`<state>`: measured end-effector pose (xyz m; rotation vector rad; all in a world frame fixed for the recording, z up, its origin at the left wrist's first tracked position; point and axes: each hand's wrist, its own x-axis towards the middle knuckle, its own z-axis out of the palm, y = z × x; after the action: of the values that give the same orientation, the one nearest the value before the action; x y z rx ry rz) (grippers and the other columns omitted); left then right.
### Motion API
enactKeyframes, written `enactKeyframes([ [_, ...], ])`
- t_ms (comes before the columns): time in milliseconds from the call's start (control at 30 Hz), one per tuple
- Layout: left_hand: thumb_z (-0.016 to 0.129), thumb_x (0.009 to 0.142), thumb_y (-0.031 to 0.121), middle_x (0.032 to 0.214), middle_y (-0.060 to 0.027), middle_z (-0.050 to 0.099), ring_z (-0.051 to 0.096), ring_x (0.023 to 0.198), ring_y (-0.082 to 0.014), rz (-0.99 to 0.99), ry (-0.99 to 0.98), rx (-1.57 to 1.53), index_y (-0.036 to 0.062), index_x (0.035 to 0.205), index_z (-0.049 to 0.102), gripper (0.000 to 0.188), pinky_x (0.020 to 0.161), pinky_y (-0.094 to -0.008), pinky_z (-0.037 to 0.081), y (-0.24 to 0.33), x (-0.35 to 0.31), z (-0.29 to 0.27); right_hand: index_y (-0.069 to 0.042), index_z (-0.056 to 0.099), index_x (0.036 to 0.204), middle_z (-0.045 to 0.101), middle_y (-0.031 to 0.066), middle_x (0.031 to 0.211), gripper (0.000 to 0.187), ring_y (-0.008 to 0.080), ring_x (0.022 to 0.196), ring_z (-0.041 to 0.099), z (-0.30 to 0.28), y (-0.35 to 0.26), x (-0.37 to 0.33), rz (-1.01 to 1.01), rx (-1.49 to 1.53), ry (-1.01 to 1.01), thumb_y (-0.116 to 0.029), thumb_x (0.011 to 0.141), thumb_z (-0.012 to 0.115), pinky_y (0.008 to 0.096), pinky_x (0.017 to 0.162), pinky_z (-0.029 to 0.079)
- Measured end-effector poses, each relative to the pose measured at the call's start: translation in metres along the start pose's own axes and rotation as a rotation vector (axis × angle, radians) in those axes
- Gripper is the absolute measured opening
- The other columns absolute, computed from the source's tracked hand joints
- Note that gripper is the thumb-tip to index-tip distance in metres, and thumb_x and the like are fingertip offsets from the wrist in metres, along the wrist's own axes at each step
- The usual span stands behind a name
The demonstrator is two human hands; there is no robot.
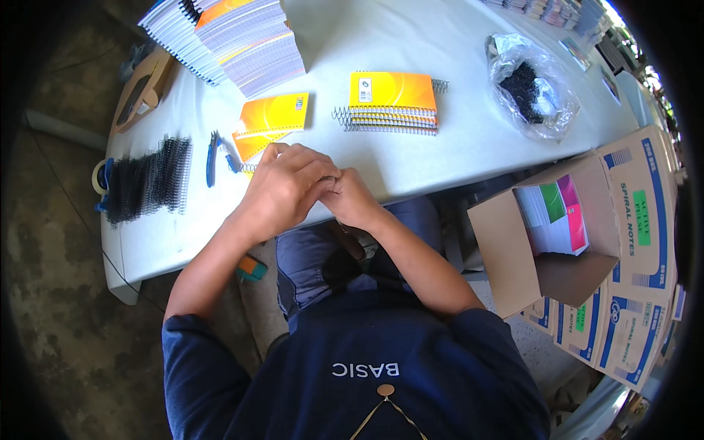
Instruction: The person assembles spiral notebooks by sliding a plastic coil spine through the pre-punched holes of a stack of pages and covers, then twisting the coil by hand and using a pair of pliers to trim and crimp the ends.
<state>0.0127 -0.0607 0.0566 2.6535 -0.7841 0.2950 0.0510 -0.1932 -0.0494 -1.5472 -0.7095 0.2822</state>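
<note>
My left hand [284,185] is closed, fingers bent, at the table's near edge. From beside its knuckles pokes a wire coil [242,168] along a sliver of yellow notebook, mostly covered by the hand. My right hand [353,198] meets it, fingertips pinched together; what lies between them is hidden. Just beyond the hands lie loose orange-yellow notebook covers or pads [273,114] with punched edges. Blue-handled pliers [212,159] rest left of them. Farther right sits a stack of coil-bound notebooks [392,99], coil ends sticking out at the sides.
A row of black coils [150,180] lies at the table's left, beside a tape roll [98,178]. Tall stacks of punched pads [249,48] stand at the back left. A clear bag [532,88] holds black bits. An open carton [506,249] with notebooks stands right, against stacked cartons.
</note>
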Motion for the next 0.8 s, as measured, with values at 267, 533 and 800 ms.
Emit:
enactKeyframes([
  [267,0.076,0.062,0.022,0.099,-0.0047,0.061,0.054,0.099,-0.0220,-0.004,0.127,0.224,0.0115,0.086,0.068,0.027,0.083,-0.0335,0.035,0.008,0.006,-0.002,0.001,0.060,0.097,0.065,0.0148,0.090,0.018,0.0203,0.084,0.064,-0.006,-0.017,-0.004,0.061,0.075,-0.009,-0.009,0.082,0.062,0.0303,0.073,0.049],
  [533,0.055,0.091,0.011,0.111,-0.0081,0.058,0.054,0.104,-0.0176,-0.489,0.745,-1.227,-0.0033,0.120,0.048,0.033,0.093,-0.0301,0.038,0.040,0.068,0.046,0.002,0.046,0.117,0.051,0.0114,0.114,0.033,0.0176,0.110,0.047,-0.062,-0.042,0.031,-0.350,0.526,0.715,-0.020,0.094,0.049,0.0325,0.096,0.037],
  [800,0.066,0.079,0.021,0.107,-0.0152,0.060,0.055,0.099,-0.0311,-0.188,0.666,0.062,0.0036,0.108,0.060,0.035,0.089,-0.0426,0.040,-0.022,0.116,0.108,0.008,0.050,0.120,0.055,0.0213,0.118,0.048,0.0259,0.108,0.052,-0.128,0.024,0.046,-0.123,-0.019,1.086,-0.033,0.096,0.043,0.0339,0.094,0.038],
])
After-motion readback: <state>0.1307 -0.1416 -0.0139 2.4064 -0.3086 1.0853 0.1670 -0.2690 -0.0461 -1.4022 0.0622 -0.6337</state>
